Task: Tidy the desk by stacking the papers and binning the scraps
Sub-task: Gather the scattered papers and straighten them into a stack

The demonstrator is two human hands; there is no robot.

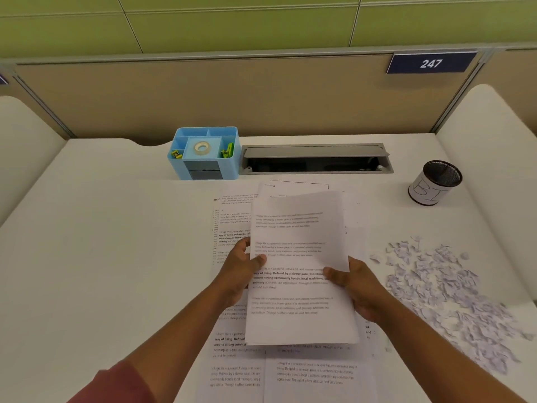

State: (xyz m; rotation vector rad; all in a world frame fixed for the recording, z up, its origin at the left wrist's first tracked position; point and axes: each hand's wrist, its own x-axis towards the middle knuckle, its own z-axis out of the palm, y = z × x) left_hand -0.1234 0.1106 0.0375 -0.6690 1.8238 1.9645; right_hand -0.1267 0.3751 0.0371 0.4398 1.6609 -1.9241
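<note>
A stack of printed white papers [299,318] is held a little above the desk, in the middle of the view. My left hand [238,274] grips its left edge, thumb on top. My right hand [357,289] grips its right edge the same way. Several more printed sheets [313,373] lie spread flat on the desk beneath and around the held stack. A wide pile of small torn paper scraps [444,292] covers the desk to the right. A black mesh bin [436,183] with a white hand-lettered label stands at the back right.
A blue desk organiser [203,154] with a tape roll and clips stands at the back centre-left. A grey cable tray [315,158] with its lid raised is set into the white desk [101,242] beside it. Partition walls close off the back and sides.
</note>
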